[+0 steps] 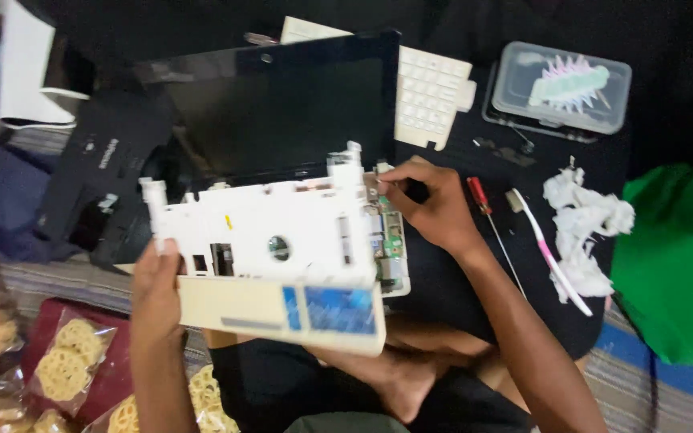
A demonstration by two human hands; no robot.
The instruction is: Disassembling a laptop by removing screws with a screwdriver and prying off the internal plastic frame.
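Two hands hold a white laptop shell (274, 240) over the person's lap. The left hand (156, 281) grasps its near-left corner, thumb on top beside a small cutout. The right hand (431, 204) pinches at the shell's far-right edge, fingertips closed on a small part where the green circuit board (389, 240) shows; what exactly they pinch is too blurred to tell.

The shell lies roughly flat, its long axis running left to right, tilted slightly down toward the near edge. Its underside faces up, with a round hole near the middle and hinge posts sticking up at the far corners. A cream base (282, 309) with a blue sticker sits just under its near edge.

Behind the shell, the black screen (282, 104) leans away toward the far side. A white keyboard (431, 92) lies far right of it, and a clear plastic box (563, 87) farther right. Near the right wrist lie a red-handled screwdriver (483, 204), a pink toothbrush (547, 248) and crumpled tissue (583, 228). A green bag (675, 265) sits at the right edge. Snack packets (66, 361) lie near left.
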